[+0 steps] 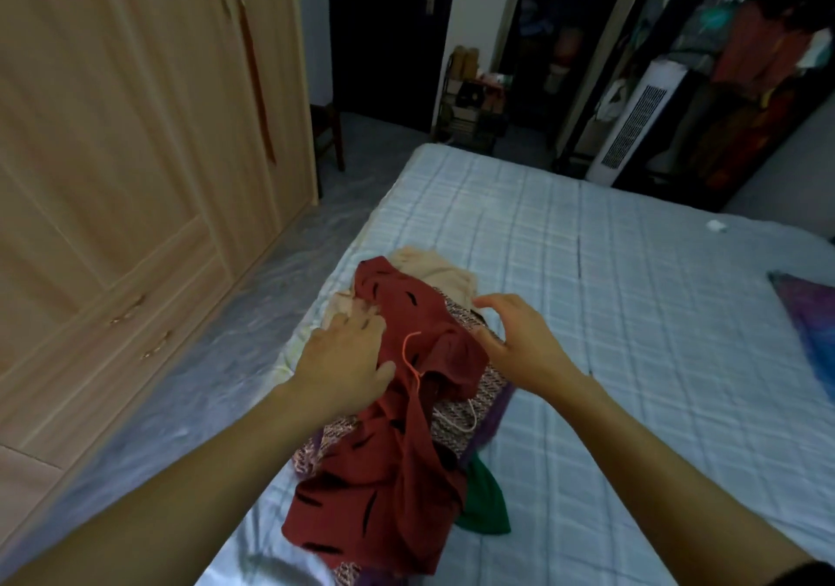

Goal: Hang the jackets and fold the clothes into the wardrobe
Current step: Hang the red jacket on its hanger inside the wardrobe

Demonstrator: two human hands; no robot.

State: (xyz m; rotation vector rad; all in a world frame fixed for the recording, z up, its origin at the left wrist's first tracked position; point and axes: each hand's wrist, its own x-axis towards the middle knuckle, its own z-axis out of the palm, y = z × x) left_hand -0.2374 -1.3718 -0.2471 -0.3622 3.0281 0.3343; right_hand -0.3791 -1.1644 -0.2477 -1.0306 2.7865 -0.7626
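- At the far left, the wardrobe (135,133) stands with its pale wood doors and lower drawers closed; a red strip (257,88) hangs down one door.
- Between the wardrobe and the bed (632,291) lies a strip of shiny floor (235,314), with a dark chair (327,133) at its far end.
- The left grip (348,359) lies palm down on the left side of the pile, fingers spread and nearly straight, pressing on the red top (397,472) where it meets a beige cloth (433,269); it clasps nothing.
- The pile sits near the bed's left edge: the red top, marked with black dashes, is draped on top, over a patterned cloth (456,423), with a green cloth (485,504) poking out at the lower right.
- A thin orange cord (411,355) loops across the red top between the two grips.
- The right grip (524,341) hovers just above the pile's right side, fingers loosely curved and thumb apart, holding nothing.
- To the right, the checked blue bed sheet is bare apart from a small white scrap (715,225) and a purple cloth (809,323) at the edge.
- Beyond the bed stand a dark door (388,20), a low shelf (470,102), a white tower fan (632,133) and a crowded clothes rack (759,65).
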